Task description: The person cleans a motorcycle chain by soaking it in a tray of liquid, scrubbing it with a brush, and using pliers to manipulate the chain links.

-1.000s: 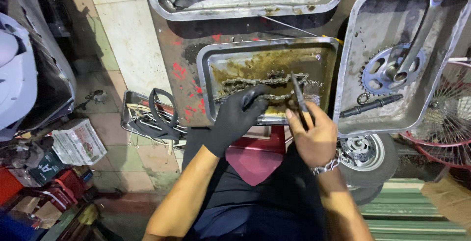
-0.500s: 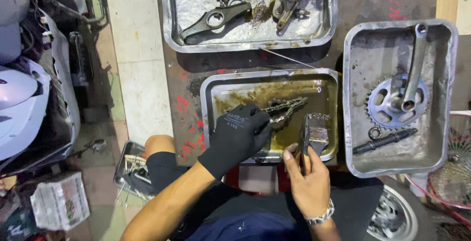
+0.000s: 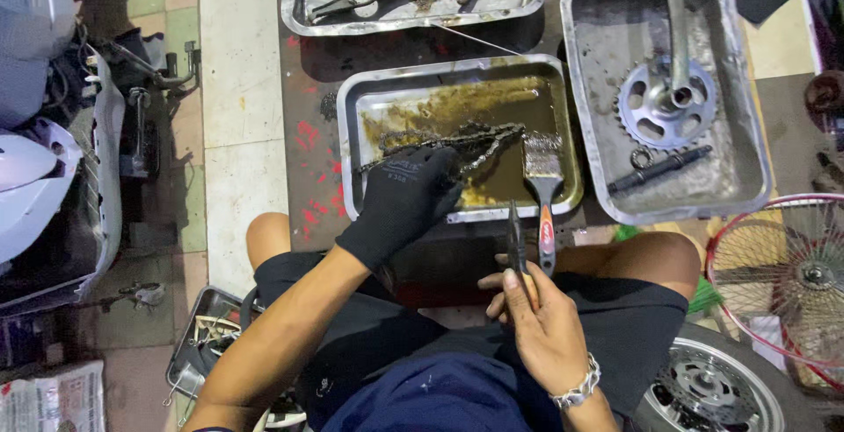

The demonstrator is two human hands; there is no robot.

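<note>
My left hand [image 3: 400, 203], in a black glove, grips a dirty bicycle chain [image 3: 457, 140] and holds it over a steel tray [image 3: 352, 107] filled with brown oily liquid. My right hand [image 3: 541, 326] is bare, wears a metal bracelet, and holds a dark slim tool [image 3: 515, 239] upright near my lap. A flat paintbrush [image 3: 543, 177] with a red and white handle rests on the tray's front rim, bristles in the liquid, right beside that tool.
A tray on the right [image 3: 752, 116] holds a crank with chainring [image 3: 668, 102] and a dark rod. A back tray [image 3: 299, 10] carries greasy parts. A spoked wheel [image 3: 782, 274] lies right, a brake disc wheel [image 3: 703, 392] bottom right, scooter bodywork [image 3: 44, 177] left.
The view has shifted closer. My right hand has drawn back from the tray toward my lap with the slim tool, and the brush now lies on the tray rim. The left hand still holds the chain.
</note>
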